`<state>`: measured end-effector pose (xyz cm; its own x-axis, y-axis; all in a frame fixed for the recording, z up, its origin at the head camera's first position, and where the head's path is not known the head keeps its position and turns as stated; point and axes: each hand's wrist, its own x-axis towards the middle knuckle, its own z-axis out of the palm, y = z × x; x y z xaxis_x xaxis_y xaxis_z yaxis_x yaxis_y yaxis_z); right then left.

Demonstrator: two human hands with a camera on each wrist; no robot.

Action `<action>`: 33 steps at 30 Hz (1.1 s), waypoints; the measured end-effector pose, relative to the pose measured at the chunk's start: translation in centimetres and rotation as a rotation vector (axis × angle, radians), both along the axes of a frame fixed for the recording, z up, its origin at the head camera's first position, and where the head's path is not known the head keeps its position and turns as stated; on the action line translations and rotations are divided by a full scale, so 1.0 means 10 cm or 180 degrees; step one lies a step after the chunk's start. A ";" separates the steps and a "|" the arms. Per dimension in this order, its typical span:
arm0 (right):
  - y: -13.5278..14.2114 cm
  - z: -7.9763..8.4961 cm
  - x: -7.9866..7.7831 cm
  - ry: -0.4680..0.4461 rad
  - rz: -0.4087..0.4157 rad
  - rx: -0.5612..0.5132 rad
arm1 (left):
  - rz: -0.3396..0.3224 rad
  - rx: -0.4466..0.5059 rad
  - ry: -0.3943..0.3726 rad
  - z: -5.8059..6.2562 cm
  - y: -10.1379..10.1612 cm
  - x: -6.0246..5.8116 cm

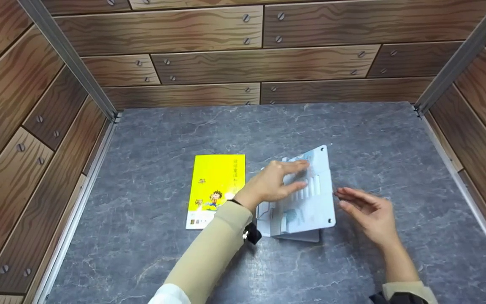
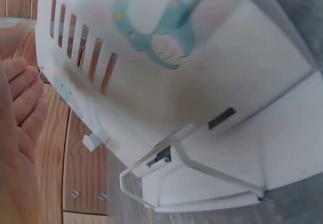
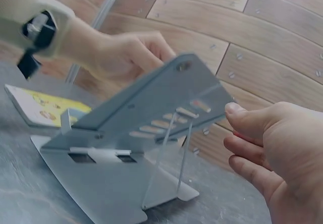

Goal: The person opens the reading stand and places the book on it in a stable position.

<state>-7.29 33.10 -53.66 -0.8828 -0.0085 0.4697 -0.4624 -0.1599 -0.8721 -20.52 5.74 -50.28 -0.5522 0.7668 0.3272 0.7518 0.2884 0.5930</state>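
Observation:
A pale metal book stand (image 1: 324, 185) rests on the grey surface, its slotted panel tilted up over a flat base (image 3: 101, 191). Blue-green cartoon animals (image 2: 169, 42) decorate the panel's front. Two thin wire props (image 3: 184, 156) rise behind the panel toward its slots. My left hand (image 1: 272, 181) hovers before the panel's front, fingers extended and apart from it in the left wrist view. At the panel's right edge is my right hand (image 1: 371, 215), fingers loosely bent. Its thumb tip (image 3: 234, 108) is close to the edge; contact is unclear.
Left of the stand lies a yellow booklet (image 1: 215, 173) with cartoon figures, partly hidden by my left forearm. Wood-patterned walls (image 1: 209, 31) enclose the back and both sides. A metal rail (image 1: 70, 223) runs along the left edge of the surface.

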 end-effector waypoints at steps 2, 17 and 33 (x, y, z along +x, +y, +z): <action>-0.03 0.03 0.06 -0.0057 -0.0017 -0.0069 | 0.0059 0.0027 -0.0180 0.01 0.02 -0.06; -0.41 0.33 0.42 -0.0894 -0.0631 -0.0408 | 0.0432 0.0116 -0.1059 0.02 0.20 -0.34; -0.79 0.40 0.59 -0.1437 -0.1371 -0.0266 | 0.0712 0.0031 -0.1433 0.00 0.42 -0.43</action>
